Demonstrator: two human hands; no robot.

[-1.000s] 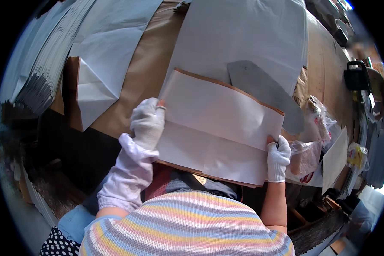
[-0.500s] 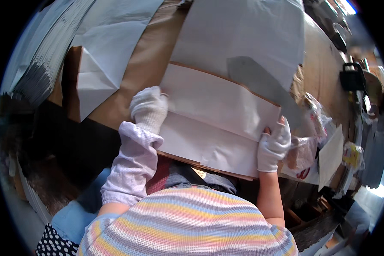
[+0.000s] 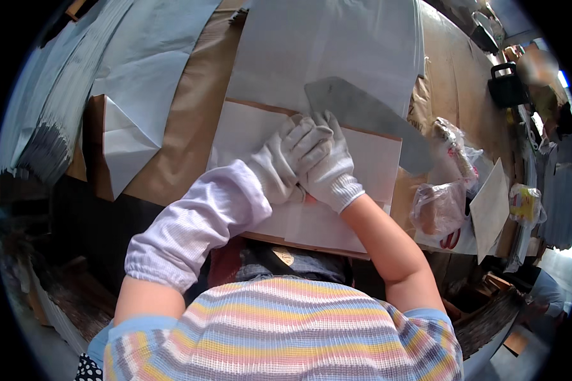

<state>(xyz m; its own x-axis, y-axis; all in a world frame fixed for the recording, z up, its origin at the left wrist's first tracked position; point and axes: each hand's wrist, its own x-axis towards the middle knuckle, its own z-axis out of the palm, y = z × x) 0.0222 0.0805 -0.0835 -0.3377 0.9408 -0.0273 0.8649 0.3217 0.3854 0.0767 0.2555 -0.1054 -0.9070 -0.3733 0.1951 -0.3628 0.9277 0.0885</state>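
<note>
A white sheet of paper with a brown underside (image 3: pixel 365 152) lies folded across the table edge before me, creased along its width. Both my hands rest on its middle, close together and overlapping. My left hand (image 3: pixel 278 159), in a white knit glove below a pale lilac sleeve cover, has its fingers stretched toward the right one. My right hand (image 3: pixel 327 166), also gloved, lies against it with fingers reaching away from me; some fingertips are hidden where the hands overlap. Neither hand visibly grips the paper.
Beyond the folded sheet lies a stack of large white sheets (image 3: pixel 327 38) with a grey flat piece (image 3: pixel 362 114) on it. Another folded sheet (image 3: pixel 127 143) stands at left, beside a thick paper stack (image 3: pixel 51 140). Plastic bags (image 3: pixel 437 206) and a pale card (image 3: pixel 489 209) lie right.
My hands have come from the sheet's left and right sides to its middle, where they now overlap. The view has shifted slightly; the sheet remains folded.
</note>
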